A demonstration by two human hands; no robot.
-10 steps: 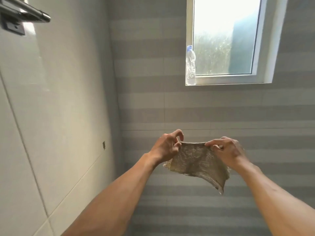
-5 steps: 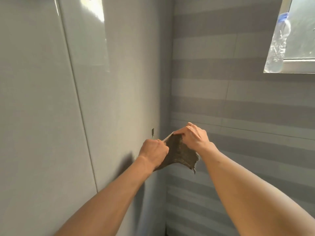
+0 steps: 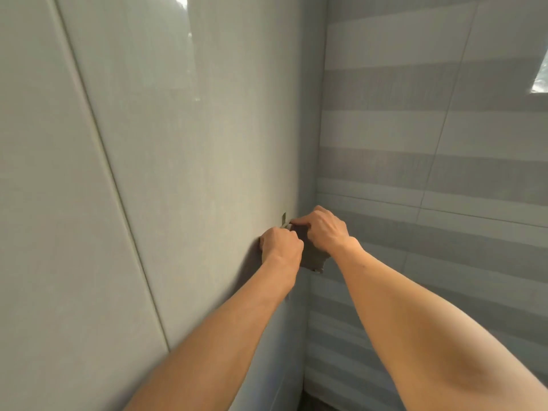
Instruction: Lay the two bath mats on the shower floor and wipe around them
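Fingers (image 3: 299,222) of my right hand (image 3: 324,229) and left hand (image 3: 281,243) pinch a coarse woven cloth (image 3: 314,259) against the glossy left wall tile (image 3: 184,143).

We're in a tiled bathroom, a shower corner by the look of it. Left of the left hand (image 3: 281,246) runs a glossy pale wall (image 3: 166,149) of large tiles with thin grout lines; right of the right hand (image 3: 324,229), a wall of grey and white horizontal bands (image 3: 430,161) meets it.

Both hands (image 3: 302,238) tight against the glossy wall (image 3: 178,143), striped wall (image 3: 430,161) close right, perhaps touching.
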